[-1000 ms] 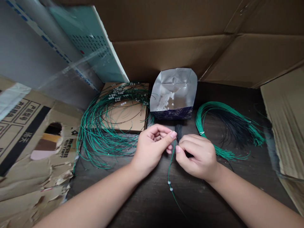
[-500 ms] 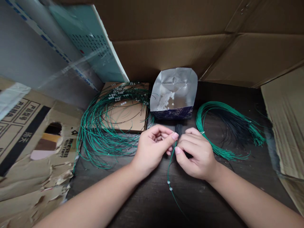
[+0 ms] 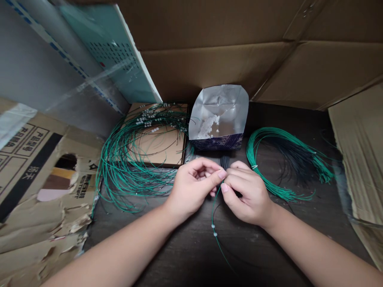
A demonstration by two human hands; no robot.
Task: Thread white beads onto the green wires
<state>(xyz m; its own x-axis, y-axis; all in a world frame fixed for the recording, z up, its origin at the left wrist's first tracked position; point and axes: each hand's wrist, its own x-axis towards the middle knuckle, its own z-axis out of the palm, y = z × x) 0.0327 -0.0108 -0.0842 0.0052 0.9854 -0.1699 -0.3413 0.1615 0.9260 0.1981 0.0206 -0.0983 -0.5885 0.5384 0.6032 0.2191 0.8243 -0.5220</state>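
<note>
A single green cord [image 3: 212, 211] hung from a person's meeting fingertips at the middle of the worktop [image 3: 179, 255], its lower length carrying two pale beads [image 3: 215, 234] toward the near side. The left hand [image 3: 191, 187] pinched it between thumb and forefinger, a narrow grip apparently chosen because so thin a strand offered little else to hold. The right hand [image 3: 248, 195] was curled just beside it, thumb tip against the bent forefinger; whether it also gripped the cord could not be told. The wrists came in from either side, seemingly to bring both sets of fingertips into view at one point.

Just beyond the hands lay dark strands [image 3: 224, 161], partly hidden, and past them a silver-lined pouch [image 3: 223, 105], its mouth open toward the person, perhaps for easy reach to the white beads [image 3: 206, 127] inside. To the left, beaded green cords [image 3: 119, 187] looped over a flat cardboard box [image 3: 161, 147] and spilled past its near edge. To the right, a bundle of green cords [image 3: 251, 149] was cinched by a white tie [image 3: 254, 167], likely against tangling.

Cardboard bounded the spot: a far panel [image 3: 239, 59] close behind the pouch, a torn left panel [image 3: 32, 171] and a right panel [image 3: 359, 147]. The most room to move appeared to lie on the near side, between the forearms; the loose cords pressed close to the left wrist, and the worktop's near edge was out of view.
</note>
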